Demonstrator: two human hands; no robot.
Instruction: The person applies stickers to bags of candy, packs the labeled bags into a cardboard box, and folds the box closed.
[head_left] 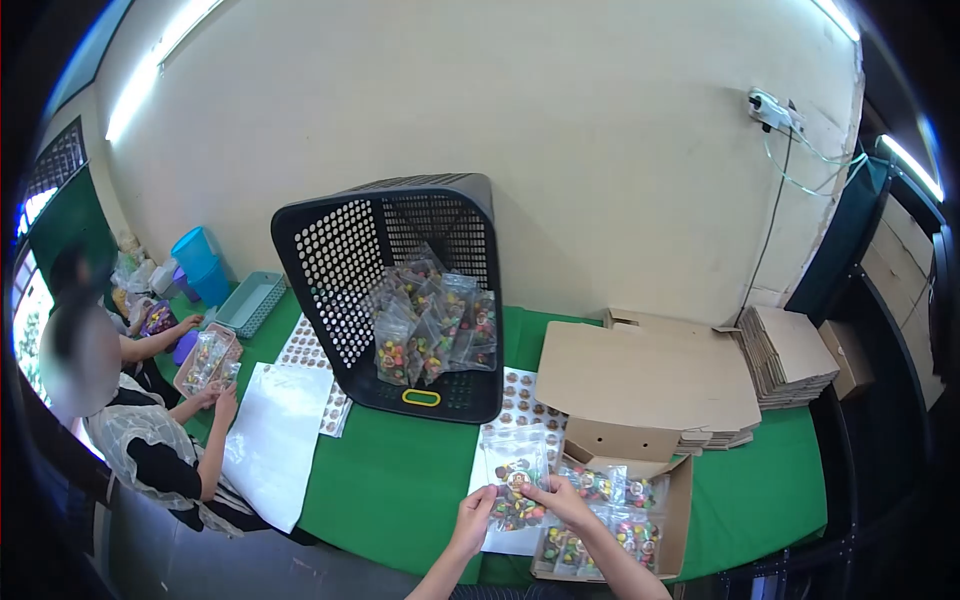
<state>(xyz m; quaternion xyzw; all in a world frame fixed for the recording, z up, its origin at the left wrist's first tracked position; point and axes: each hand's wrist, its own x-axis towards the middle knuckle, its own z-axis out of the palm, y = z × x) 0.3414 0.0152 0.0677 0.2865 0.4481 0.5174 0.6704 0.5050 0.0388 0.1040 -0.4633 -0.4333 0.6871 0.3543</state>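
A clear zip bag of colourful candies [517, 458] hangs upright between my two hands, with a round brown-and-white sticker on its front. My left hand [476, 515] pinches the bag's left edge. On the right side, my right hand [564, 502] grips it, the thumb lying near the sticker. Just to the right stands an open cardboard box [678, 510] with several similar candy bags [632, 530] inside. Beneath the held bag lies a sheet of round stickers [520, 395], partly covered.
A black basket [455, 405] lies tipped on its side, holding several candy bags [430, 325]. Flat cardboard [650, 375] and stacked folded boxes [790, 355] occupy the right of the green table [380, 490]. At left, co-workers [150, 440] handle bags beside a pink basket [228, 350].
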